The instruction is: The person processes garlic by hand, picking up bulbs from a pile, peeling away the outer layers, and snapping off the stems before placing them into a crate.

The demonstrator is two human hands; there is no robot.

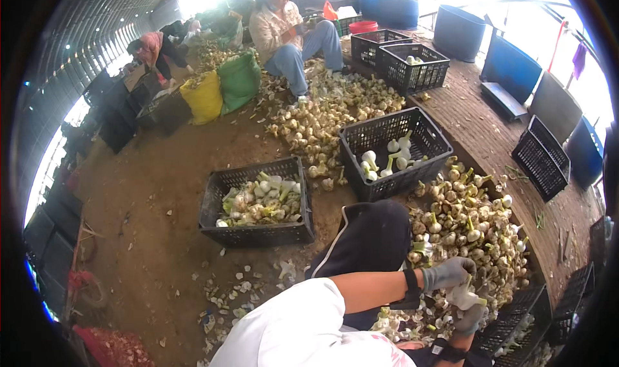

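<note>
A pale garlic bulb (461,296) with a short cut stem is held between my two gloved hands, low on the right. My left hand (448,274), in a grey glove with a black band at the wrist, is closed at the bulb's upper side. From below, my right hand (469,320), also gloved, grips the same bulb; some of its fingers are hidden. Just beyond my hands spreads a heap of unpeeled garlic bulbs (461,228). Loose white garlic skins (403,325) lie beside my left forearm.
A black crate (255,235) of garlic and trimmings stands ahead left; another crate (396,185) holds white bulbs. Past them, a seated person (290,35) works beside more garlic. Yellow (203,97) and green sacks (239,83) stand far left. Blue tubs (459,31) line the right.
</note>
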